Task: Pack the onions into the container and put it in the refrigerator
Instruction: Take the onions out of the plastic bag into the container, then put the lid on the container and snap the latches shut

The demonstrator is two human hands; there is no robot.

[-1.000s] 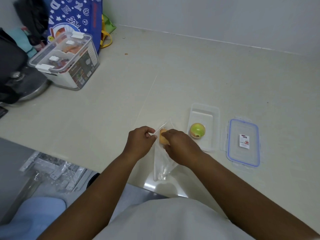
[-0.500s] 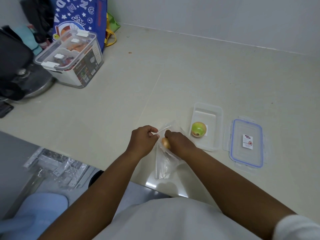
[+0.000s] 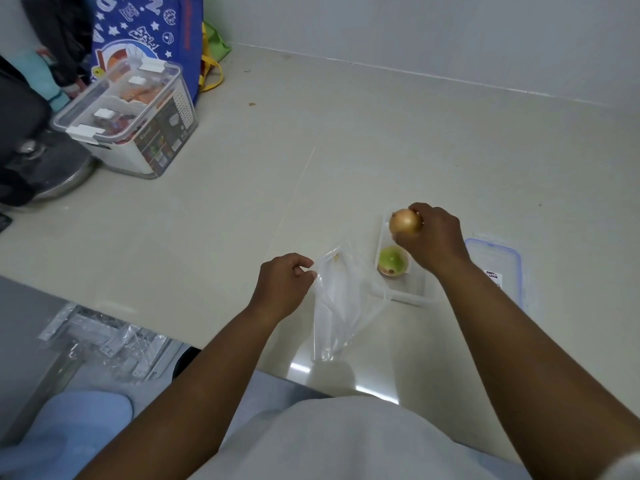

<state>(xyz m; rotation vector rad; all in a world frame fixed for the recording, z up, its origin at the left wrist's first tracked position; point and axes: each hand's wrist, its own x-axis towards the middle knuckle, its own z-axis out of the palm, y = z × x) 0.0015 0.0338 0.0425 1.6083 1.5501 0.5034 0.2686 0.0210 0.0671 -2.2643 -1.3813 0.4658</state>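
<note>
My right hand (image 3: 433,242) grips a brown onion (image 3: 404,221) and holds it just above the far end of the clear rectangular container (image 3: 412,289). A greenish onion (image 3: 393,262) lies inside that container. My left hand (image 3: 282,284) pinches the upper edge of a clear plastic bag (image 3: 341,303), which hangs limp and looks empty, left of the container. The container's blue-rimmed lid (image 3: 498,268) lies flat on the counter to the right, partly hidden by my right forearm.
A large lidded storage box (image 3: 128,119) with food stands at the back left, in front of a blue printed bag (image 3: 145,32). A metal pot lid (image 3: 45,171) lies at the left edge. Packaged hardware (image 3: 110,344) sits below the counter's front edge.
My right hand has drawn the brown onion out of the plastic bag and carried it right and away, over the container. My left hand still holds the bag's edge.
</note>
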